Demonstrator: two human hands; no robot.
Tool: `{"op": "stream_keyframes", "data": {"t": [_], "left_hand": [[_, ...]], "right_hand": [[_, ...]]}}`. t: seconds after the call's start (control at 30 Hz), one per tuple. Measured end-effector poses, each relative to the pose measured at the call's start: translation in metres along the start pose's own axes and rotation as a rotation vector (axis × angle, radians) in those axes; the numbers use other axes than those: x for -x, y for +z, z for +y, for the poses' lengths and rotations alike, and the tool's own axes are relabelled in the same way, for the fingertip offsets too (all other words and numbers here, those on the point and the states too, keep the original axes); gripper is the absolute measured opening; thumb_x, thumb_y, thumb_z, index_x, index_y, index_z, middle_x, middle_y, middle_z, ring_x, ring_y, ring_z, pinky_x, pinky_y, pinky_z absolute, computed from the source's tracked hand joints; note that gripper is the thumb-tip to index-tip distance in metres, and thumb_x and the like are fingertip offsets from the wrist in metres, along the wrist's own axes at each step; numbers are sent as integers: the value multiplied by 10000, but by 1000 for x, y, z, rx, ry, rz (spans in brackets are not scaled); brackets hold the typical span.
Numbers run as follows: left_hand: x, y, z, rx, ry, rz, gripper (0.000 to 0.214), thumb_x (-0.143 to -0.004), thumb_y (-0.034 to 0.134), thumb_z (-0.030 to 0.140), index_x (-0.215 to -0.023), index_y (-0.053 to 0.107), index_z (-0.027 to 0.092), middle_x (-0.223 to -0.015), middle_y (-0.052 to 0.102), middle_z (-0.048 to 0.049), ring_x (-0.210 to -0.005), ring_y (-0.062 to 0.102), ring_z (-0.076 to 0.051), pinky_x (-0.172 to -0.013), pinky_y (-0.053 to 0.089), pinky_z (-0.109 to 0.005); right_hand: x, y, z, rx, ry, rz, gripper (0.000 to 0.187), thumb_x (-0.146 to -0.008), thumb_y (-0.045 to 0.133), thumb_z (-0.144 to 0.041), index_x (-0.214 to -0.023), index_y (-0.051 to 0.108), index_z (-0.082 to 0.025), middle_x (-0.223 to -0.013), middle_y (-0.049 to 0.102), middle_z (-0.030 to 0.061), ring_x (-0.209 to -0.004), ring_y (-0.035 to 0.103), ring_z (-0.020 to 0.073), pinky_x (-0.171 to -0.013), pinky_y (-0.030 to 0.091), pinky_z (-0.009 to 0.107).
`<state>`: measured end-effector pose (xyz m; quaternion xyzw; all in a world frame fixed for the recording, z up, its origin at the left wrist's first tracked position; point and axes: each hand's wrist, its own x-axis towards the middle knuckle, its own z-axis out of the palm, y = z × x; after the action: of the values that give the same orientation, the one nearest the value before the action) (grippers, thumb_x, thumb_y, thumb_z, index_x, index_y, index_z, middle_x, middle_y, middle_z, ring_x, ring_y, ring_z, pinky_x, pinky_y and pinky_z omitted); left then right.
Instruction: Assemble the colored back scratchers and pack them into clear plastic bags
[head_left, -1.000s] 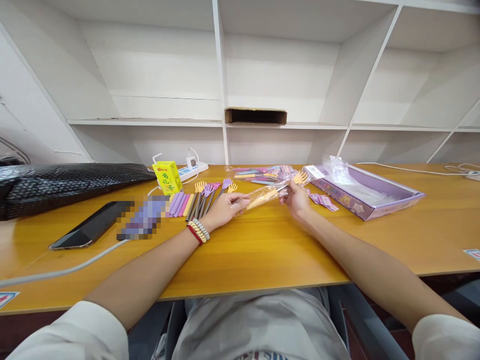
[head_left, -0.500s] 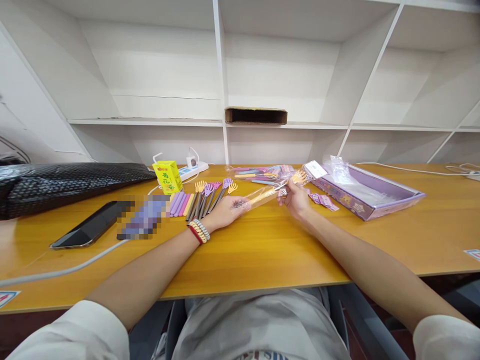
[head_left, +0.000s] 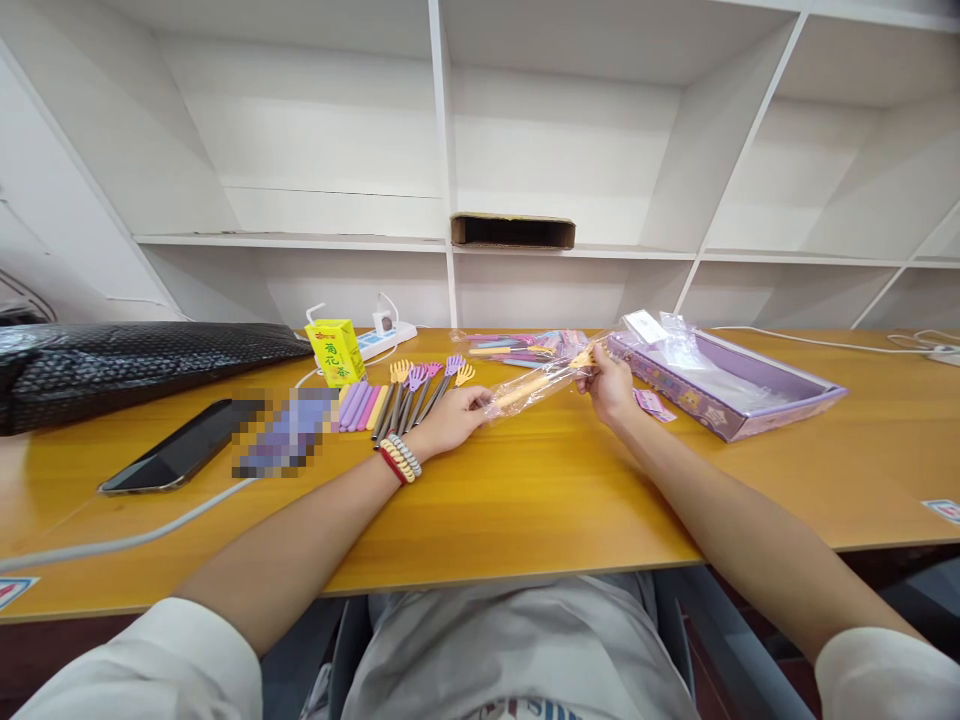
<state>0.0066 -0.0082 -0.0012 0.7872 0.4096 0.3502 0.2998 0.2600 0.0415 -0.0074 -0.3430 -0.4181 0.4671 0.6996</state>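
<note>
A yellow back scratcher [head_left: 529, 387] with a hand-shaped head lies inside a clear plastic sleeve [head_left: 506, 400], held slanting above the table between my two hands. My left hand [head_left: 454, 415] pinches the sleeve's lower left end. At the other end, my right hand [head_left: 611, 388] grips the sleeve near the scratcher's head, partly hiding it. Left of my left hand, several back scratchers [head_left: 409, 400] with dark rods and yellow, purple or pink heads lie in a row. Beside them are several coloured handles [head_left: 360, 408]. Behind the sleeve lie more wrapped scratchers [head_left: 517, 350].
A purple open box [head_left: 750, 425] with clear plastic stands at right, small pink packets [head_left: 654, 404] before it. At left are a yellow drink carton [head_left: 335, 352], a phone [head_left: 180, 447], a black wrapped bundle [head_left: 142, 370] and a power strip [head_left: 386, 340]. White shelving [head_left: 442, 120] rises behind.
My right hand has shifted slightly right with the sleeve's head end. My left hand stays almost in place, its fingers now nearer the sleeve's end.
</note>
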Motion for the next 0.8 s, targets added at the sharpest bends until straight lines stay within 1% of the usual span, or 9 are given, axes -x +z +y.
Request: {"op": "stream_keyframes", "data": {"t": [0.17,0.27,0.37,0.47,0.63,0.7,0.8], "left_hand": [[-1,-4,0,-39,11,86,201,-744,551,357,-712,568,158,-665,552,9,-610,501,-118,-577,402,-241],[-1,-6,1,-84,30,157,162,-709,573,308,-679,577,149,-642,563,5,-592,489,-111,-551,390,-229],[-1,-8,1,-102,35,208,144,-685,590,286,-657,579,145,-610,562,7,-569,483,-105,-524,380,-220],[0,-8,-1,-89,15,182,164,-690,595,302,-688,602,139,-632,595,-9,-576,513,-114,-527,401,-225],[2,-5,-3,-7,22,126,277,-733,574,359,-866,640,124,-812,669,-64,-691,593,-158,-604,466,-260],[3,-6,-2,-64,61,61,299,-730,590,376,-890,646,129,-841,677,-65,-729,602,-172,-650,472,-271],[4,-5,-2,-157,109,-33,295,-750,576,383,-900,647,139,-855,681,-55,-760,601,-180,-695,466,-275]], "right_hand": [[0,0,-4,123,-81,10,329,-659,670,-454,-707,512,-170,-494,550,-39,-348,453,72,-335,344,196],[-2,-1,-7,216,-124,48,258,-635,684,-343,-680,494,-174,-489,528,-52,-359,446,67,-332,339,189],[-4,-4,-9,246,-108,77,199,-601,664,-228,-662,482,-174,-491,524,-50,-373,459,72,-329,340,187],[-2,-5,-8,216,-40,48,158,-581,629,-186,-653,490,-168,-503,537,-32,-395,495,94,-326,359,197],[10,2,-2,157,65,-69,169,-574,637,-201,-681,516,-152,-553,582,-2,-430,534,109,-347,410,210],[15,7,-1,147,89,-113,195,-575,656,-211,-701,521,-151,-570,593,3,-438,538,112,-347,418,214],[19,11,-1,150,96,-137,242,-564,685,-216,-726,516,-159,-579,597,-6,-443,538,111,-342,419,210]]}}
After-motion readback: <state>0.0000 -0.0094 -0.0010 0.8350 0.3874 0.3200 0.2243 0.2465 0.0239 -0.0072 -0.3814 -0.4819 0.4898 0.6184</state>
